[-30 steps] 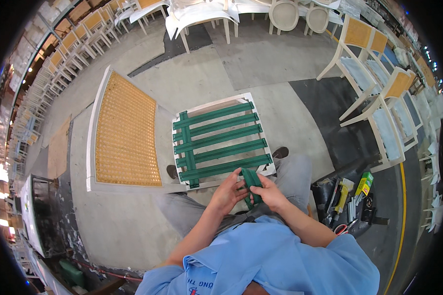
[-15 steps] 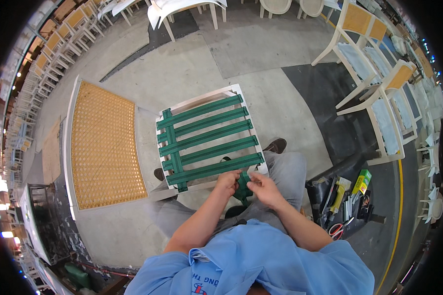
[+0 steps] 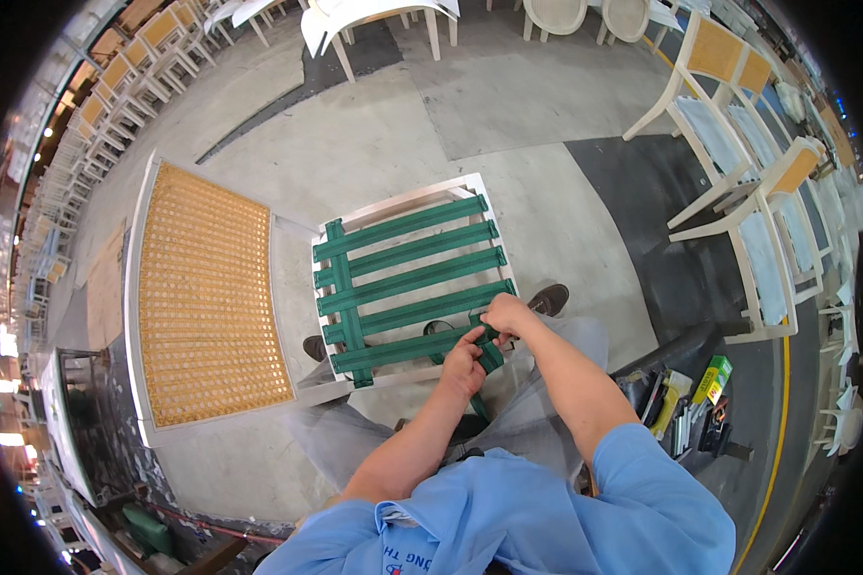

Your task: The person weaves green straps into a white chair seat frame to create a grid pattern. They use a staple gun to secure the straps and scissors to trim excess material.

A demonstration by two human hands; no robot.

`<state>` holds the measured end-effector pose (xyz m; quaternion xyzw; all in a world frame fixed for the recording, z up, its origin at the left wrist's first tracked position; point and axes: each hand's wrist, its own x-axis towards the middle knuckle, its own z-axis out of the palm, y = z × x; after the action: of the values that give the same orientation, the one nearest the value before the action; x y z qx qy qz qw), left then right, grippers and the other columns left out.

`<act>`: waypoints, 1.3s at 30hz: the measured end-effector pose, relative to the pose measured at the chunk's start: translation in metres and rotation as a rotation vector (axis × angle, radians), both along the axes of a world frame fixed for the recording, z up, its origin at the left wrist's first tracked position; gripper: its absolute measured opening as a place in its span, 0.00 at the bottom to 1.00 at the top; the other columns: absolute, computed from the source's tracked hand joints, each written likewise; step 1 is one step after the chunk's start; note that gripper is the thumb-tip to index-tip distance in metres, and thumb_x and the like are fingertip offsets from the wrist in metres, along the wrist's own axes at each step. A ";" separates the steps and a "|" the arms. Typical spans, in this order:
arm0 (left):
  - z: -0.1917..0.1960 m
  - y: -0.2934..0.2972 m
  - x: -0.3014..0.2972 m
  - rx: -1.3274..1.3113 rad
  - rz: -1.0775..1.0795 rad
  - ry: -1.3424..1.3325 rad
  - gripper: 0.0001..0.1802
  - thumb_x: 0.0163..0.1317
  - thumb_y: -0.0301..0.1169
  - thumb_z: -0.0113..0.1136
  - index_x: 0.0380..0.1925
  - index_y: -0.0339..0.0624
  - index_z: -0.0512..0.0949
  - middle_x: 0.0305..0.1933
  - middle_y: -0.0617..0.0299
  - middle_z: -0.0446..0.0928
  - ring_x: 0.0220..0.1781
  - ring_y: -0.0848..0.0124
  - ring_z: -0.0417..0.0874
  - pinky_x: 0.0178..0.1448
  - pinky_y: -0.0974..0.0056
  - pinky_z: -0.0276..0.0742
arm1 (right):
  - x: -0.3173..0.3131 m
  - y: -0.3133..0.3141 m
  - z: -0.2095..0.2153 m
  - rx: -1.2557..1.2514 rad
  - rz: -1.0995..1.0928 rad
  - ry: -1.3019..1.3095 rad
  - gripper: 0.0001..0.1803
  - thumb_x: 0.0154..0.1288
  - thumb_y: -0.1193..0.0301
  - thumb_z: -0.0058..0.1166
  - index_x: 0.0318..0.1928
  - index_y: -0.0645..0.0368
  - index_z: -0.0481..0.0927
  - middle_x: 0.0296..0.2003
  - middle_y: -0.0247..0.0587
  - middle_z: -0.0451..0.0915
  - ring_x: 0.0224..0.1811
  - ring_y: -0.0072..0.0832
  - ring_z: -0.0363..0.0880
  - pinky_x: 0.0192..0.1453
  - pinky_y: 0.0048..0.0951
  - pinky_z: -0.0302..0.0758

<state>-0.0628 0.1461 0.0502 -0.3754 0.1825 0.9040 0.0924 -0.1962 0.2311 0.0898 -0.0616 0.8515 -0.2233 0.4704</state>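
Your green strap (image 3: 490,358) lies beneath and between the fingers at the seat frame's (image 3: 477,181) near right corner, left fingers (image 3: 468,345) pinched on it, right fingers (image 3: 496,327) curled, their grip hidden, beside flat woven bands (image 3: 412,273) and a honeycombed cane back (image 3: 211,297).

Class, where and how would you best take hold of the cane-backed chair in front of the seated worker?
Probably by the backrest's white outer rail, approached from the person's left: this edge is long, narrow and exposed, whereas the cane panel beside it is broad and full of small holes.
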 end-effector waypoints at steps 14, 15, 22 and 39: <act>0.044 -0.033 -0.015 -1.107 -0.560 0.297 0.19 0.71 0.30 0.53 0.60 0.43 0.76 0.61 0.56 0.75 0.42 0.68 0.84 0.45 0.63 0.81 | -0.020 0.025 0.002 -0.677 -0.262 0.541 0.11 0.66 0.69 0.60 0.45 0.60 0.84 0.43 0.45 0.80 0.43 0.43 0.80 0.47 0.35 0.76; 0.058 -0.033 -0.042 -0.888 -0.533 0.252 0.20 0.71 0.29 0.52 0.62 0.44 0.75 0.61 0.59 0.75 0.40 0.70 0.84 0.42 0.65 0.81 | -0.030 0.030 0.001 -0.628 -0.222 0.534 0.11 0.66 0.69 0.59 0.46 0.59 0.84 0.45 0.45 0.80 0.44 0.43 0.80 0.48 0.36 0.76; 0.014 -0.066 -0.102 -0.332 -0.459 -0.083 0.18 0.74 0.30 0.48 0.60 0.37 0.71 0.45 0.56 0.77 0.38 0.65 0.85 0.36 0.62 0.81 | -0.079 0.002 -0.002 -0.584 -0.087 0.601 0.10 0.67 0.70 0.56 0.46 0.56 0.86 0.46 0.50 0.83 0.48 0.47 0.82 0.52 0.43 0.78; -0.031 -0.062 -0.110 0.110 0.089 -0.080 0.06 0.67 0.27 0.53 0.41 0.41 0.77 0.36 0.63 0.78 0.32 0.67 0.75 0.40 0.58 0.75 | -0.104 -0.037 -0.023 -0.255 -0.061 0.391 0.12 0.62 0.63 0.62 0.34 0.60 0.87 0.33 0.52 0.85 0.38 0.48 0.84 0.43 0.44 0.80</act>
<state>-0.1730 0.0845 0.0190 -0.4135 0.1117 0.9001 0.0798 -0.3004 0.1945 0.0664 -0.1371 0.8928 -0.3271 0.2778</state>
